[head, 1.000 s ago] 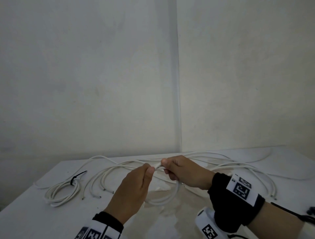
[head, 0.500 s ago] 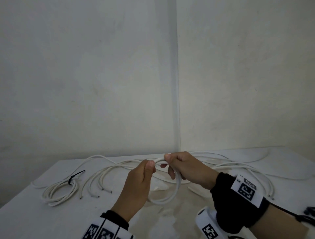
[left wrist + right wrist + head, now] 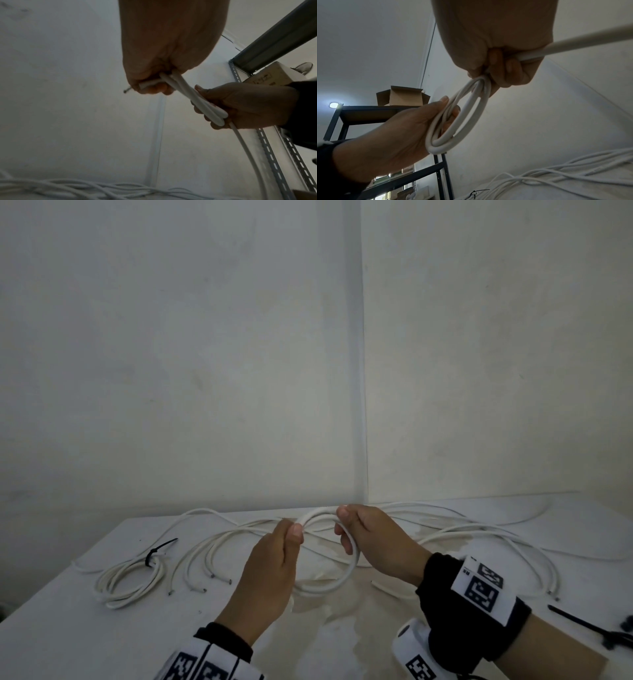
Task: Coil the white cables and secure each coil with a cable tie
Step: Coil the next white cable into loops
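Note:
A small coil of white cable [image 3: 342, 578] hangs between both hands above the table [image 3: 51, 642]. My left hand [image 3: 292, 534] pinches the coil's left side with the cable's end; the bare end [image 3: 126, 90] sticks out past the fingers. My right hand [image 3: 343, 529] grips the coil's right side, fingers curled round the turns [image 3: 465, 115], and the rest of the cable [image 3: 590, 36] runs off from that fist. A finished coil [image 3: 126, 582], bound with a black cable tie [image 3: 154, 553], lies at the table's left.
Several loose white cables [image 3: 479, 537] sprawl across the back and right of the table, their cut ends [image 3: 202, 589] lying left of my hands. Black cable ties [image 3: 582, 625] lie at the right edge. Walls meet in a corner behind; a dark shelf [image 3: 368, 112] stands nearby.
Both hands have risen a little and drawn apart. The right hand has brought a turn of cable up and over, so the loop now stands more open between the hands.

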The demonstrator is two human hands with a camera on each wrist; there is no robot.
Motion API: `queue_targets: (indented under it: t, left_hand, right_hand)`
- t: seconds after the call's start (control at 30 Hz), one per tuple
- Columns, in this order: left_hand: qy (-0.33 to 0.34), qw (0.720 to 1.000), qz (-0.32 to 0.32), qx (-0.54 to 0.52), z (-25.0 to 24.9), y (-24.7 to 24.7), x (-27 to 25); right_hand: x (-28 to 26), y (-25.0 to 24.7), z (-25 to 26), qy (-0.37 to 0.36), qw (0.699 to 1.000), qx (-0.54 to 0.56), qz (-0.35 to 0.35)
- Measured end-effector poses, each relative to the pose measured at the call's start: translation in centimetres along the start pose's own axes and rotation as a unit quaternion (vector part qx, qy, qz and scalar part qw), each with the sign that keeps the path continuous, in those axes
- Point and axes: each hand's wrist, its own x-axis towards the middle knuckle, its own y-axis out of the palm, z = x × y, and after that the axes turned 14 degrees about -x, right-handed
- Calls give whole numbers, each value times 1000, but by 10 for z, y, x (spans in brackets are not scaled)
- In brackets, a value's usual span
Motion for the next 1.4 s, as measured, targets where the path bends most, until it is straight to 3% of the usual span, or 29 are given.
queue_targets:
  t: [0.1, 0.27, 0.5, 0.63, 0.87, 1.07, 1.27, 1.4]
  left_hand:
    - [-79, 991, 22, -104, 2, -6, 1]
    - [-209, 931, 28, -299, -17, -5, 5]
    - [-151, 968, 36, -196, -19, 9, 2]
    - [-134, 973, 23, -188, -18, 15, -1]
    - [-190, 921, 51, -336, -19, 10, -1]
    - [-187, 933, 53, -303, -19, 10, 0]
    - [-196, 923, 14, -331, -15, 9, 2]
    - [-190, 903, -57, -382, -11, -3, 7]
  right_hand:
    - [1, -2, 1, 0, 1000, -18, 13]
    - [3, -12, 6, -29, 997, -53, 57]
    - [4, -20, 6, -25, 994, -71, 80]
    - [4, -22, 6, -20, 993, -73, 85]
    - [7, -22, 1, -20, 996, -55, 63]
    - [5, -21, 1, -25, 996, -43, 69]
    - [3, -17, -9, -36, 998, -20, 39]
    - [-2, -21, -31, -17, 1000, -13, 7]
